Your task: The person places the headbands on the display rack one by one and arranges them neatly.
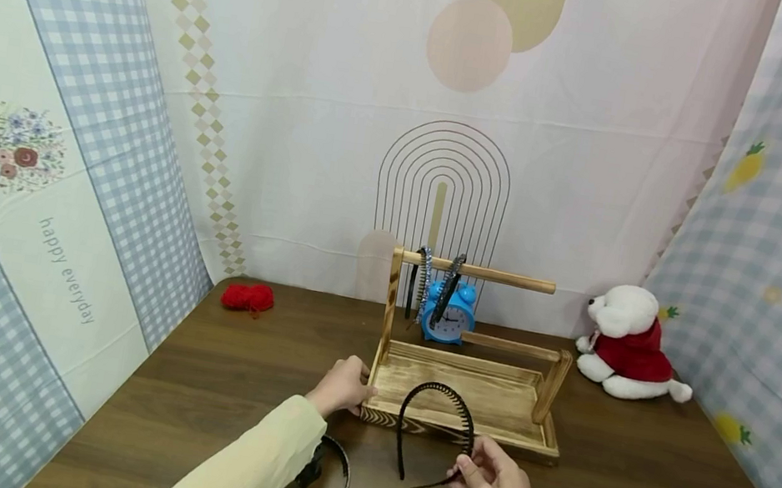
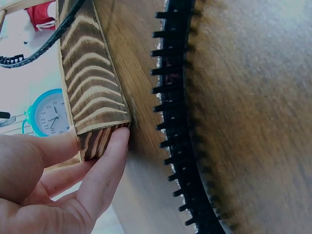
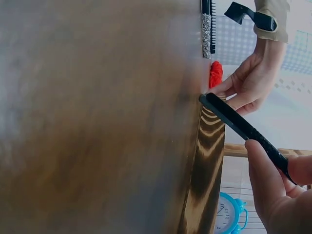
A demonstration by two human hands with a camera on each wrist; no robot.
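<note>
My right hand (image 1: 495,483) pinches a black toothed headband (image 1: 443,388) by one side, its arch up in front of the wooden rack (image 1: 461,436). In the right wrist view, thumb and fingers press on the band (image 3: 243,127). My left hand (image 1: 343,387) grips the rack's front left corner, thumb and fingers on either side of the tray wall (image 2: 95,87) in the left wrist view. Two headbands (image 1: 423,283) hang on the rack's upper rod (image 1: 507,278). Another black headband (image 1: 344,482) lies on the table beside my left forearm, partly hidden by the sleeve.
A blue alarm clock (image 1: 448,320) stands behind the rack, below the upper rod. A lower rod (image 1: 512,346) extends from the rack's right post. Red yarn (image 1: 248,298) lies at the back left of the table. A white plush dog (image 1: 629,347) in red sits at the back right.
</note>
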